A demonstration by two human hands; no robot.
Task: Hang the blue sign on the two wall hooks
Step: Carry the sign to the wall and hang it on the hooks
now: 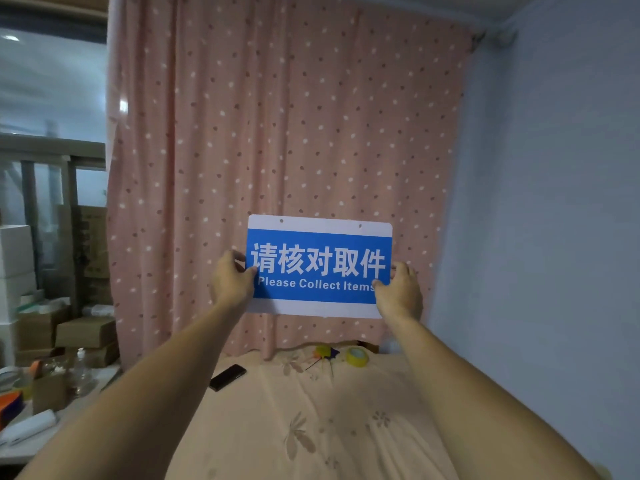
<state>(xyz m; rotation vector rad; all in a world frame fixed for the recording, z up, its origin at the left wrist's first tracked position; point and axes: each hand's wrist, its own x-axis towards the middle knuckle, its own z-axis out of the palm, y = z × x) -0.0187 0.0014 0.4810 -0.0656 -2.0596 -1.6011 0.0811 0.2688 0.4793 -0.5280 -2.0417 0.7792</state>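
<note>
While I hold it up: my two hands grip the blue rectangular plastic sign (320,266) by its short edges, in front of the curtain.
Sign: white bands run along its top and bottom, white Chinese characters cross the blue field, and "Please Collect Items" runs beneath; it is tilted slightly, its right end a little lower.
Sign holes: two small holes (281,221) sit in the top white band, one towards each end.
My left hand (231,280): clamped on the sign's left edge, thumb on the front face, fingers curled round behind.
My right hand (400,292): clamped on the sign's right edge near the lower corner, thumb tip on the front.
Arms: both bare forearms are stretched forward over the bed.
Curtain: the pink fabric curtain (287,116) with white and dark spots hangs directly behind the sign.
Wall hooks: I cannot make any out.
Bed: the peach floral bedsheet (311,417) lies below the sign.
On the bed: a black phone (227,376) lies to the left, a roll of yellow tape (357,356) near the curtain, with a small yellow and blue object (325,353) just beside it.
Left side: brown cardboard boxes (83,332) are stacked beside a cluttered worktop (20,448).
Right side: a pale blue wall (554,202).
</note>
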